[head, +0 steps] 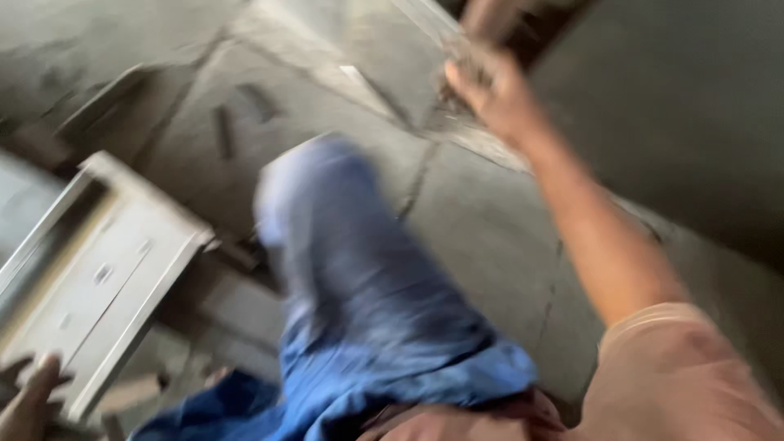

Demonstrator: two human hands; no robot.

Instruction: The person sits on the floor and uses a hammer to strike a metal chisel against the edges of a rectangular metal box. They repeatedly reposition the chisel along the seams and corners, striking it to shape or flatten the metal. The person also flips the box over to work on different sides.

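The picture is heavily blurred by motion. My right hand (494,90) is stretched far out at the top, against a grey, dusty object (465,57) near a brown wooden piece (490,16). Whether its fingers close on anything is too blurred to tell. My left hand (28,400) is at the bottom left corner, touching the near end of a long white panel (106,269) with raised edges that lies tilted on the floor. My leg in blue jeans (359,286) fills the middle of the view.
The grey concrete floor (482,229) has cracks or joints running through it. Dark flat pieces (224,131) lie on the floor at the upper left. A dark grey wall or slab (686,106) stands at the right.
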